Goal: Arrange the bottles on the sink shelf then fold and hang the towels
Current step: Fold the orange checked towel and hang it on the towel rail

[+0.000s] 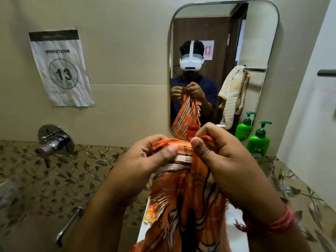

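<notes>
An orange towel (189,197) with white and dark stripes hangs in front of me over the white sink (234,231). My left hand (145,160) pinches its top edge on the left between thumb and fingers. My right hand (218,157) grips the same edge on the right, close beside the left. A green pump bottle (258,142) stands on the shelf at the right, next to the mirror (223,70). A red bottle (192,131) shows just behind the towel's top edge. A yellow striped towel (233,95) appears in the mirror, hanging from a rail.
A chrome tap valve (54,140) juts from the wall at the left, with a metal handle (69,226) below it. A paper sign (61,68) marked 13 is on the wall. A small orange packet (151,213) lies at the sink's left edge.
</notes>
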`<act>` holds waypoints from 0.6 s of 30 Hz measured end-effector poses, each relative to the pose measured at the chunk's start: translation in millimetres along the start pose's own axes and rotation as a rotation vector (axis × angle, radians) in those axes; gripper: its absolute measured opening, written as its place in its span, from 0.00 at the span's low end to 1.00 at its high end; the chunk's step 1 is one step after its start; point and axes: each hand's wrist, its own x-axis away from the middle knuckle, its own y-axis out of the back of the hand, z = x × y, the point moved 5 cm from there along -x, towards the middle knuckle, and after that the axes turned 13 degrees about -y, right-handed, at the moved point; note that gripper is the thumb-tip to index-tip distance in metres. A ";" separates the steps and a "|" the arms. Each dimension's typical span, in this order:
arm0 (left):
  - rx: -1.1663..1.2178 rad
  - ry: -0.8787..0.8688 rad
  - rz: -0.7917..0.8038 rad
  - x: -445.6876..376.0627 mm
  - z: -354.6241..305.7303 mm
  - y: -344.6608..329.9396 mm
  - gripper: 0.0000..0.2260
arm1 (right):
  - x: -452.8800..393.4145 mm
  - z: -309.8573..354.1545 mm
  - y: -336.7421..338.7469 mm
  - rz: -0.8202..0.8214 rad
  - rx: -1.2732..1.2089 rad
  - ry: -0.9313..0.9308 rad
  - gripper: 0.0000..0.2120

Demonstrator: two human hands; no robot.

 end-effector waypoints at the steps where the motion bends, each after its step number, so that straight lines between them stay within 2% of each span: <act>1: 0.050 -0.021 -0.081 -1.4 0.6 1.2 0.06 | -0.1 -0.5 0.0 -0.037 0.045 0.002 0.08; 4: 0.007 -0.093 -0.241 -3.4 0.1 -0.4 0.04 | 1.7 4.7 4.1 -0.175 0.199 0.044 0.07; 7: -0.046 -0.127 -0.255 -3.3 0.1 -7.0 0.05 | 3.2 10.2 6.8 -0.159 0.198 0.045 0.06; 10: -0.106 -0.155 -0.244 -3.1 -4.2 -11.6 0.05 | 0.9 8.4 6.3 -0.031 -0.042 -0.019 0.03; 14: -0.157 -0.209 -0.267 -3.7 -8.6 -10.5 0.07 | 3.2 1.9 -3.3 0.277 -0.399 -0.213 0.08; 16: -0.150 -0.202 -0.310 -4.6 -5.4 -5.8 0.07 | 4.6 0.7 -7.7 0.372 -0.444 -0.245 0.12; 18: -0.094 -0.171 -0.323 -5.6 0.3 -3.4 0.07 | 3.0 0.2 -7.9 0.351 -0.380 -0.216 0.12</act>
